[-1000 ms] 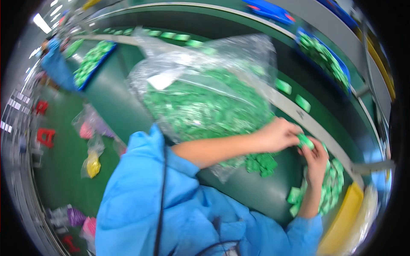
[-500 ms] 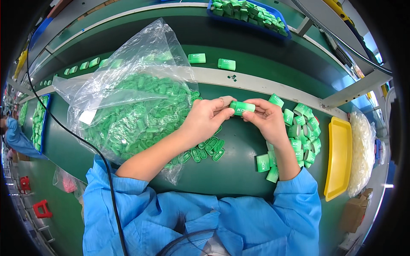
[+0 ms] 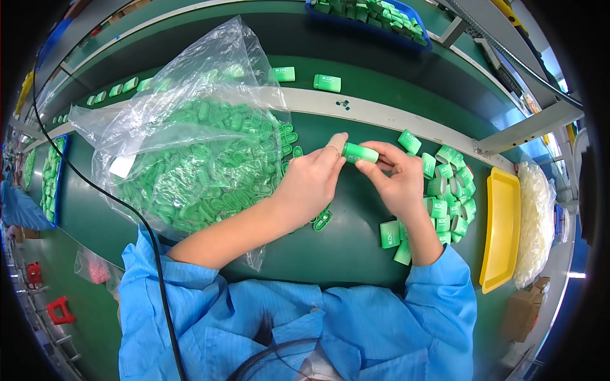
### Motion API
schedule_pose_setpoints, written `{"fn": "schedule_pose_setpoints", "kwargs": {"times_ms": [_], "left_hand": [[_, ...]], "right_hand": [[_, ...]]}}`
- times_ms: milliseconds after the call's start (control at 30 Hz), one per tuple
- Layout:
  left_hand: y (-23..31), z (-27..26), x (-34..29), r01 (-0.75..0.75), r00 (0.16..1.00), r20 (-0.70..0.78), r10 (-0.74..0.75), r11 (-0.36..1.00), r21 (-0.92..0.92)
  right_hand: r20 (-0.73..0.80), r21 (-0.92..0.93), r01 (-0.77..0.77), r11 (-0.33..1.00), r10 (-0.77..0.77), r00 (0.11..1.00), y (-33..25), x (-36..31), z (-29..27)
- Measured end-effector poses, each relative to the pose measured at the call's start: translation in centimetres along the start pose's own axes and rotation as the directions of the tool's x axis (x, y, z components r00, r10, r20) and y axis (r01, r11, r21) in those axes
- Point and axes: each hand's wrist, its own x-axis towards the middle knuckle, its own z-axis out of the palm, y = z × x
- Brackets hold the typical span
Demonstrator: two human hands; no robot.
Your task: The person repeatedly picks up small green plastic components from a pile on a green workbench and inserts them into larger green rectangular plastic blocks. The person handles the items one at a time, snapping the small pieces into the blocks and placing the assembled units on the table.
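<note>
Over the middle of the green bench, a small green plastic casing [image 3: 362, 153] with pale lettering is held up between my hands. My right hand [image 3: 399, 181] pinches its right end between thumb and fingers. My left hand [image 3: 308, 184] is closed at the casing's left end, fingertips pressed against it; any small part under those fingers is hidden. To the left, a clear plastic bag [image 3: 190, 152] holds many green oval ring-like parts, and some loose oval parts [image 3: 323, 221] lie beside my left forearm. Right of my right hand is a pile of similar green casings [image 3: 452, 190].
A yellow tray [image 3: 501, 232] lies at the right, beside a bag of whitish pieces [image 3: 535, 222]. Casings [image 3: 327, 82] stand in a row behind the pale rail [image 3: 394, 114]. A blue bin of casings [image 3: 419, 28] is at the back. A black cable [image 3: 136, 206] hangs across the left.
My left hand has turned, its fingers now rising at the casing's left end. The casing has tilted, right end lower. The whole view has shifted slightly.
</note>
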Motion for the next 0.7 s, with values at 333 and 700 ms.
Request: {"fn": "schedule_pose_setpoints", "kwargs": {"times_ms": [333,700], "left_hand": [[-2.3,-0.7,3.1,0.134,0.987,-0.089,-0.135,0.991,-0.016],[-1.1,-2.9,-0.2,-0.182,0.906,0.420,0.039,0.935,0.304]], "right_hand": [[0.131,0.018,-0.190,0.982,0.186,0.974,3.4,7.7,-1.1],[-0.020,-0.424,-0.262,0.867,0.280,0.960,4.7,11.6,-7.2]]}}
